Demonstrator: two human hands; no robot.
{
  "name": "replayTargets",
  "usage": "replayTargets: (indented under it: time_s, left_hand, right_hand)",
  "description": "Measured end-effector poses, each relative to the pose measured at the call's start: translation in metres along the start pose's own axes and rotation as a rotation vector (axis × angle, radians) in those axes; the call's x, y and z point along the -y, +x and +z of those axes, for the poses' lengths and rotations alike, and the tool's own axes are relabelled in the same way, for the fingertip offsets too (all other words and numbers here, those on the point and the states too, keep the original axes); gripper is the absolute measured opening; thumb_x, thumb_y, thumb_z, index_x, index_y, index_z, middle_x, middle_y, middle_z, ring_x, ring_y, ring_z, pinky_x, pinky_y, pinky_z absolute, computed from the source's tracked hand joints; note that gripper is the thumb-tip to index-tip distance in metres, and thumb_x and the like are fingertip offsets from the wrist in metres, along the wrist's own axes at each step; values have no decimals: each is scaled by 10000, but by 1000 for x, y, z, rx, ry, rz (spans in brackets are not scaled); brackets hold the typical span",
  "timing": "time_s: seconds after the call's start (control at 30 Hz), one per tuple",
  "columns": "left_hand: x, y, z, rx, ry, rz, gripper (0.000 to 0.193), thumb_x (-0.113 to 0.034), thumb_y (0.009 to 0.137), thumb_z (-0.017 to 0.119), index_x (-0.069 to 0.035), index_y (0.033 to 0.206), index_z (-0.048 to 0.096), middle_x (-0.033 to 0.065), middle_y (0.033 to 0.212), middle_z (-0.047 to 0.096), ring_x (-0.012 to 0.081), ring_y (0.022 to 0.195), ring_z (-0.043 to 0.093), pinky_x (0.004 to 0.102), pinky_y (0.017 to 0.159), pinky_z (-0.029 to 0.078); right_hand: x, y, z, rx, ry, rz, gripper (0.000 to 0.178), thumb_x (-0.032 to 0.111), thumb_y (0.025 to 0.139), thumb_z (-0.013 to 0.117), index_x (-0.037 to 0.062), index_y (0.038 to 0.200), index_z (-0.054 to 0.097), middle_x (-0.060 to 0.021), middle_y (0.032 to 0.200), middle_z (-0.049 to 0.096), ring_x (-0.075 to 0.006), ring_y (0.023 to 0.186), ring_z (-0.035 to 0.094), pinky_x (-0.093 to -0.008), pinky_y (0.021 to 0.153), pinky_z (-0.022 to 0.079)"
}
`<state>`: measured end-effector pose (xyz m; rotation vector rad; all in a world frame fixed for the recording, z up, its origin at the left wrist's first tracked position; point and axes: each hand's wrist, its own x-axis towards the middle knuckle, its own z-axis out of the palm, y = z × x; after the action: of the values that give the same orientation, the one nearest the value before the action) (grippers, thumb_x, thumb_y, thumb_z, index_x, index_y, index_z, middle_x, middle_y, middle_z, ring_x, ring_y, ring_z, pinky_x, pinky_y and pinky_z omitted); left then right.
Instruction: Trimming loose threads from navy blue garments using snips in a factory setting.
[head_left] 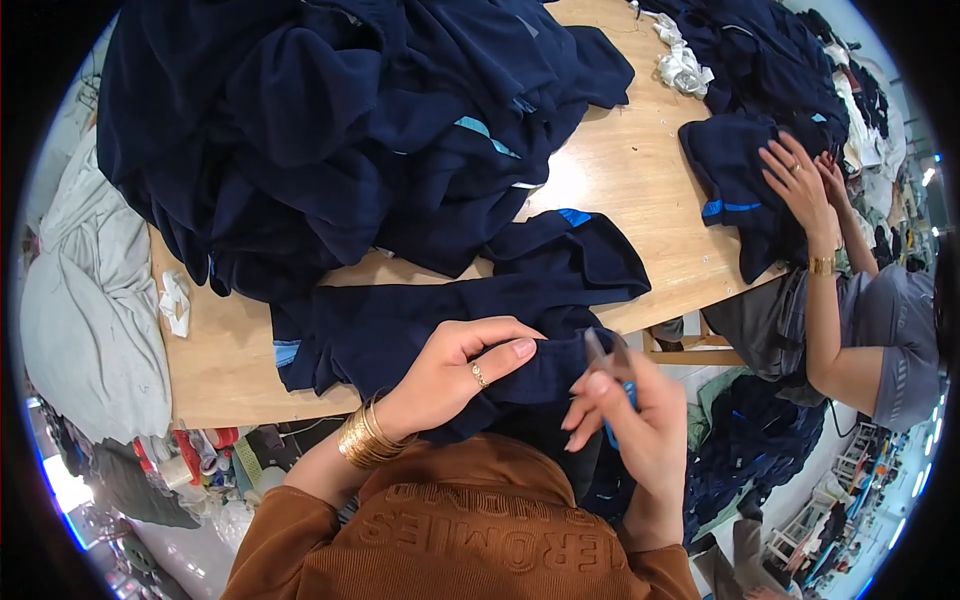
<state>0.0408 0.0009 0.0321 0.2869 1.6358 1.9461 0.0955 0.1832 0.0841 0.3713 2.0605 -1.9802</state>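
A navy fabric garment (390,315) with a light blue patch at its left end lies along the table's near edge. My left hand (455,370), with a ring and gold bangles, pinches the garment's near part between thumb and fingers. To the right of it, my right hand (645,410) is closed around small thread snips (604,352) with a blue handle. The blades point up and away beside the garment's edge; they are smeared by motion, so I cannot tell whether they touch the cloth.
A big heap of navy garments (260,150) covers the far left of the wooden table (640,150). Pale grey cloth (95,300) hangs over the left end. On the right, a co-worker's hand (800,185) rests on another navy garment (730,165). White scraps (685,72) lie at the back.
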Motion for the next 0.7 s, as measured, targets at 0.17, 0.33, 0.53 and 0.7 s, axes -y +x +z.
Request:
replayTargets:
  time_s: [0.17,0.33,0.53,0.7]
  left_hand:
    - [-2,0,0,15,76,78,179,-119,886,536,21,978,600,46,805,581,92,757,516,223,697,415]
    - [-2,0,0,19,134,130,175,-113,883,537,13,985,600,55,781,563,106,731,511,227,681,409]
    - [-1,-2,-1,25,146,134,187,-129,885,537,15,985,600,57,776,562,112,718,512,228,672,408]
    - [-3,-2,-1,28,162,136,187,-129,885,536,18,982,600,63,770,565,118,716,522,231,671,413]
  right_hand:
    - [4,-3,-2,93,-171,123,167,134,874,569,-12,793,562,-27,568,586,-89,498,602,-190,453,428]
    - [3,-1,-2,117,-211,146,179,142,875,568,-4,772,559,-36,568,586,-92,495,598,-198,454,429]
    - [2,-1,-2,118,-209,163,189,147,873,571,-7,765,562,-39,561,583,-95,492,596,-201,452,427]
    - [-2,-1,-1,109,-165,166,190,154,875,570,-8,775,569,-37,562,584,-92,492,595,-199,451,426]
